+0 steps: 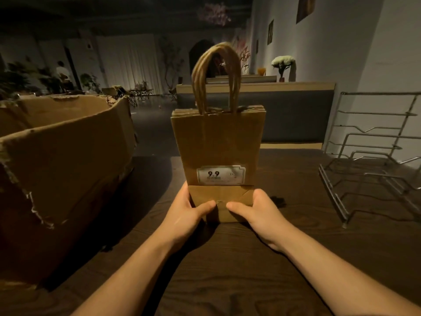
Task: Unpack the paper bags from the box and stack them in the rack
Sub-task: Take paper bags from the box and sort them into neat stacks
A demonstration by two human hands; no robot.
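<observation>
Your left hand (190, 210) and right hand (255, 209) both grip the bottom of a flat bundle of paper bags (218, 147), held upright in the middle of the frame. Each thumb lies across the near face of the folded base, the two thumb tips nearly meeting at its centre, apart by a small gap. Your other fingers curl round the bundle's side edges and go behind it, so you cannot see them. The bundle's lower edge sits at or just above the table (227, 270); which of the two cannot be told.

The bags stand between your hands, rising straight up from them. Several layered top edges show, and the twisted paper handles (216, 78) arch together above. A white label (221, 175) reading "9.9" sits just above your thumbs, touching the top of the folded base.

At the left of the frame stands the box (68, 160), cardboard, open at the top with torn edges; its inside is not visible from here. At the right stands the rack (373, 160), a wire frame with several slots, well apart from the bags, with nothing visible in its slots.
</observation>
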